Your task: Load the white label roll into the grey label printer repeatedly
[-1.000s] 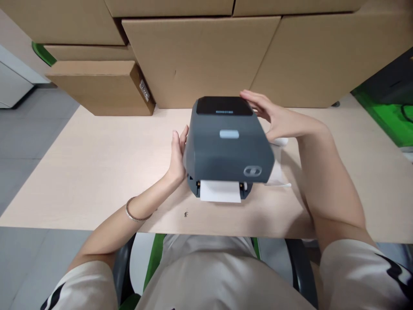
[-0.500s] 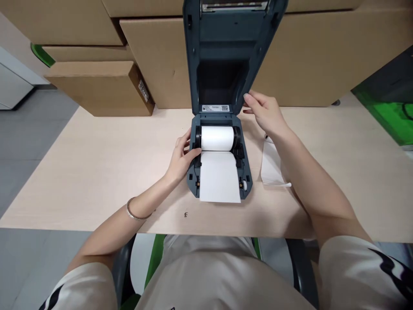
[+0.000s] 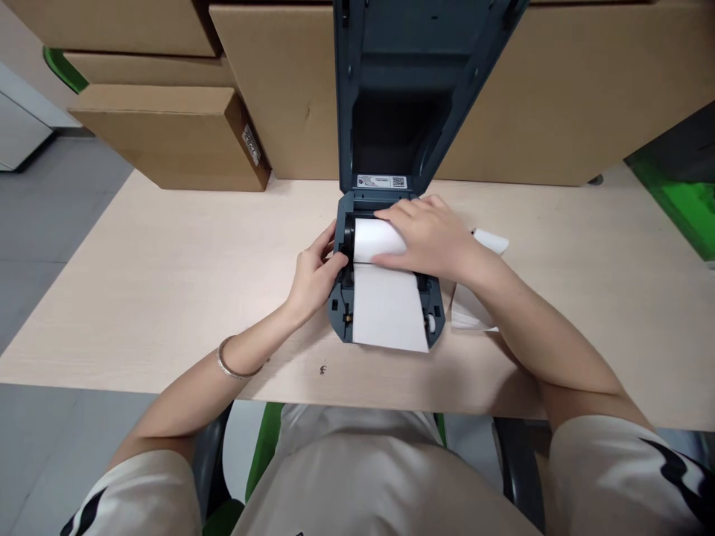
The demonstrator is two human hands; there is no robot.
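Observation:
A dark blue-grey label printer point(image 3: 338, 313) stands on the table with its lid point(image 3: 413, 67) raised. Inside it lies a white label roll point(image 3: 373, 238), and its loose paper strip point(image 3: 388, 309) runs out over the front edge. At the printer's left side, my left hand point(image 3: 317, 275) grips the housing, thumb on the inner rim and fingers along the outside. My right hand point(image 3: 427, 234) lies over the right part of the roll, fingers at its back and thumb at its front. The roll's right end and holder are hidden beneath that hand.
Crumpled white paper point(image 3: 472, 309) lies right of the printer, partly behind my right forearm. A flat cardboard box point(image 3: 161, 141) stands at the back left. Large cardboard boxes point(image 3: 279, 97) line the table's rear, behind the lid. A green and black object point(image 3: 678, 201) is at the far right.
My right hand has moved from the lid's right edge down and left onto the label roll. My left hand stays on the printer's side. The view has shifted slightly.

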